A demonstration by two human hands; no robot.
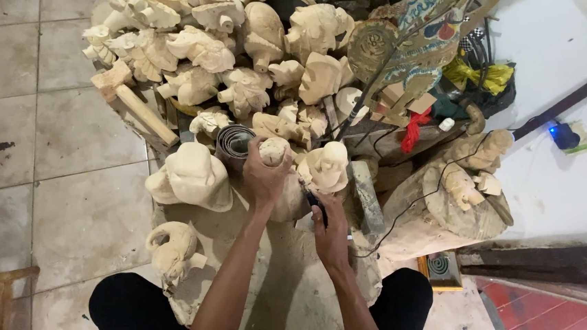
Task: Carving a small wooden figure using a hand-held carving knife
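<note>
Down on the floor, the person sits with legs spread around a dusty work block (pixel 296 302), both arms stretched forward. Their left hand (pixel 263 177) is wrapped tightly over the top of a pale wooden carving (pixel 275 152), fingers closed around its rounded head, holding it upright on the block. Their right hand (pixel 329 235) is closed around a dark tool (pixel 317 208), whose tip sits against the lower part of the same carving; what kind of tool it is cannot be told. The carving stands at the middle of the view, just in front of the person's knees.

Just left of the held piece stands a bigger pale figure (pixel 191 179), and nearer the left knee lies another small one (pixel 172 249). Just right of the held piece, touching or nearly so, is a small carved figure (pixel 327 168). Behind the left hand a roll of sandpaper (pixel 233 145) stands on end. Further back rises a large heap of unfinished pale carvings (pixel 216 46), with a wooden mallet (pixel 130 97) resting at its left edge. To the right are a painted flat puppet (pixel 422 39), a red tassel (pixel 415 132) and a darker, rougher wooden sculpture (pixel 460 188). A thin black cable (pixel 406 205) runs across that sculpture toward the block. Grey floor tiles (pixel 50 134) fill the left side
</note>
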